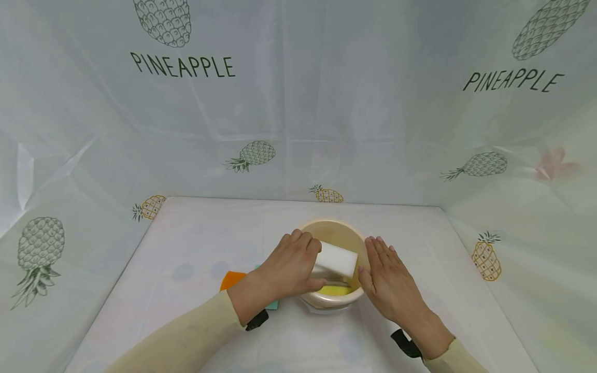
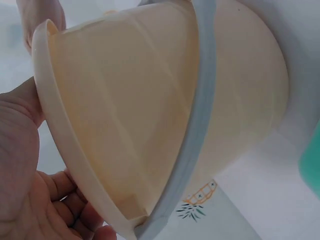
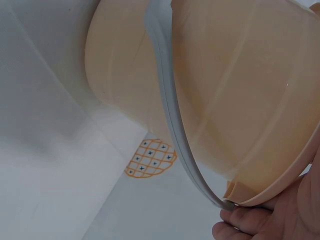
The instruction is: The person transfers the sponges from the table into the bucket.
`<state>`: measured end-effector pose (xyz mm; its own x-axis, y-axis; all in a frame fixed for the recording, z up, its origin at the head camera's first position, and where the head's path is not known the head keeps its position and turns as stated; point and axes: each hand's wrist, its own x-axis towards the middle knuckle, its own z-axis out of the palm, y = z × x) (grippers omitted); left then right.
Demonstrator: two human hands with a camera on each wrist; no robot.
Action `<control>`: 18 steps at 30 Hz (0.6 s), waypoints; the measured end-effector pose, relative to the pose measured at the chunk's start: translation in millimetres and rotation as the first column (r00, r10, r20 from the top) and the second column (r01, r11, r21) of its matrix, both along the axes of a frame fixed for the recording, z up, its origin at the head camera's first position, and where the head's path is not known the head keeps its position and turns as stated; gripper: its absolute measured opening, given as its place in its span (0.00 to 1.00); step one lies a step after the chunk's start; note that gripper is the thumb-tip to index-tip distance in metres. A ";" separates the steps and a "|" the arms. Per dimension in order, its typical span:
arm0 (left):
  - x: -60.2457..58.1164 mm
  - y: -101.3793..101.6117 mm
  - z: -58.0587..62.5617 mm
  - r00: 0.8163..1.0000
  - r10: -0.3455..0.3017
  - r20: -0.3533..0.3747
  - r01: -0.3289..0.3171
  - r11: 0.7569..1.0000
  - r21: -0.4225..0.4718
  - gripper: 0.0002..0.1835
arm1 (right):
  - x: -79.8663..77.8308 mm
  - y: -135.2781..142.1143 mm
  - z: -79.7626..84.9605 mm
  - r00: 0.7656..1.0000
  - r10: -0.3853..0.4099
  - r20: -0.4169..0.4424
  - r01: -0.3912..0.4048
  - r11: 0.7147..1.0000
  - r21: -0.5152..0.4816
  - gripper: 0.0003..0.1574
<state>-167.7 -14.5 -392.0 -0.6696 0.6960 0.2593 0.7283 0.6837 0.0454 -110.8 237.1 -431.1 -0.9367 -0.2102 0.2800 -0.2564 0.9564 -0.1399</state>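
Observation:
A cream bucket (image 1: pixel 332 228) with a grey handle (image 2: pixel 197 120) stands on the table. Over its mouth my left hand (image 1: pixel 291 261) grips one end of a white rectangular block (image 1: pixel 339 259), fingers above and thumb lower down. The block sits tilted inside the rim; the wrist views do not show it. Something yellow (image 1: pixel 333 290) lies in the bucket below it, partly covered. At the bucket's right side is my right hand (image 1: pixel 392 280), its fingers straight and against the rim. In the right wrist view its fingertips (image 3: pixel 245 220) are by the handle joint.
Left of the bucket, an orange item (image 1: pixel 231 280) and a teal item (image 1: pixel 272 305) are partly hidden by my left forearm. The pale table (image 1: pixel 186 248) is bounded at the back and sides by hanging sheets (image 1: pixel 350 114) printed with pineapples.

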 end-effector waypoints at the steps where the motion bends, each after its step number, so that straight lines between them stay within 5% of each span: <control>1: 0.0 -0.5 -0.5 1.000 -0.001 -0.004 0.001 1.000 0.001 0.31 | -0.1 -0.1 0.0 1.000 0.000 0.003 0.000 1.000 0.000 0.40; 12: -2.5 -5.2 -7.4 0.986 -0.048 -0.160 0.049 0.999 0.000 0.25 | 0.0 -1.4 0.6 1.000 0.001 -0.006 -0.001 1.000 0.001 0.40; 18: -2.6 -11.0 -5.4 0.985 -0.056 -0.163 0.048 0.997 -0.053 0.23 | -0.2 -1.1 0.4 1.000 0.004 0.002 -0.004 1.000 -0.006 0.41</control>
<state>-170.3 -25.5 -397.3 -0.5831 0.7432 0.3281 0.7579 0.6431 -0.1100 -111.0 235.9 -430.7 -0.9364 -0.2123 0.2793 -0.2601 0.9544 -0.1466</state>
